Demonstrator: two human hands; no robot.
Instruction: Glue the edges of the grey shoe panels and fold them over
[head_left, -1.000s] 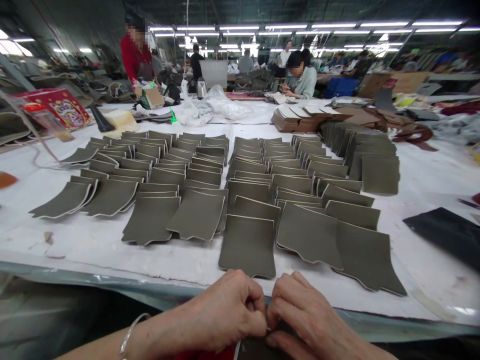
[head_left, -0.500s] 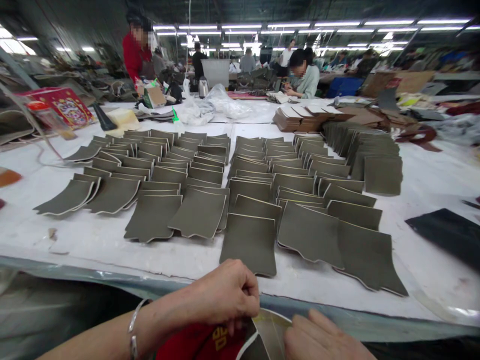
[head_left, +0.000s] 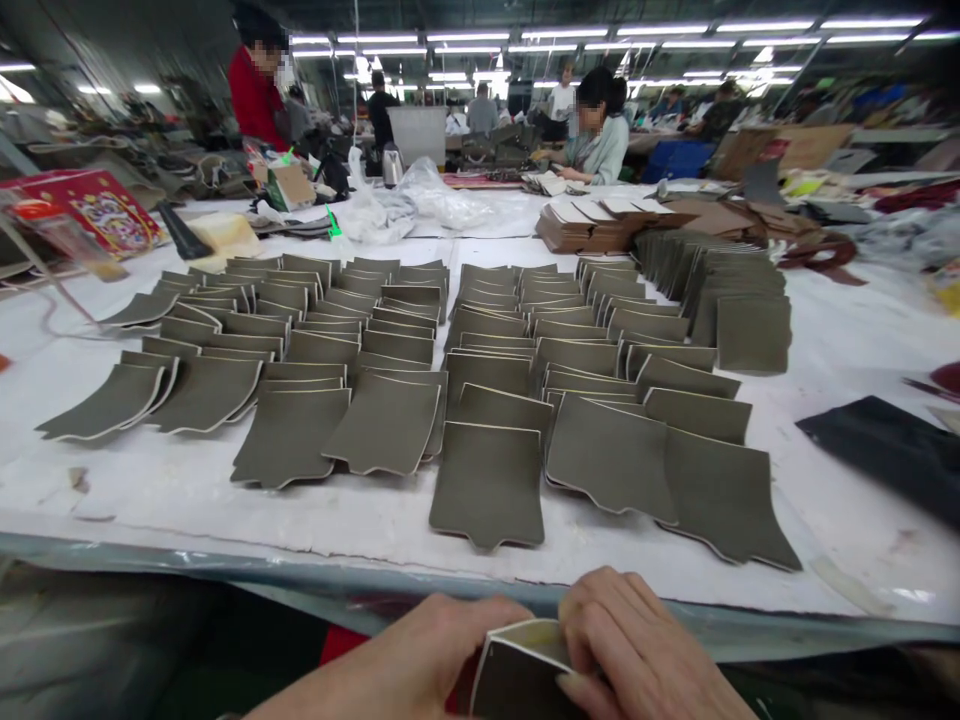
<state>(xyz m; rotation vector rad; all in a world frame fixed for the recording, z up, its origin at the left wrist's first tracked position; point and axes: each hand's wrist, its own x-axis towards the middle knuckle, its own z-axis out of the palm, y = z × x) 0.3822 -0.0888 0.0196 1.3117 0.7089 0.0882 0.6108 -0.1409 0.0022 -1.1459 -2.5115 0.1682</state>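
At the bottom edge of the view my left hand [head_left: 409,665] and my right hand [head_left: 645,650] both grip one olive-grey cut piece [head_left: 517,665] with a pale edge, held below the table's front rim. The right fingers curl over its top right corner; the left hand closes on its left side. Just beyond the hands, the nearest laid-out olive-grey piece [head_left: 487,482] lies flat on the white table [head_left: 187,490]. Overlapping rows of the same pieces [head_left: 420,340] cover the table's middle.
A stack of upright olive pieces [head_left: 720,290] and tan cardboard stacks [head_left: 592,225] stand at the back right. A black sheet [head_left: 885,450] lies at the right. A red box [head_left: 97,210] sits at the far left. Other people work at tables behind.
My hands were pinched together at the table's edge, then drew apart; now both hold a grey piece raised between them. The view has tilted slightly down.
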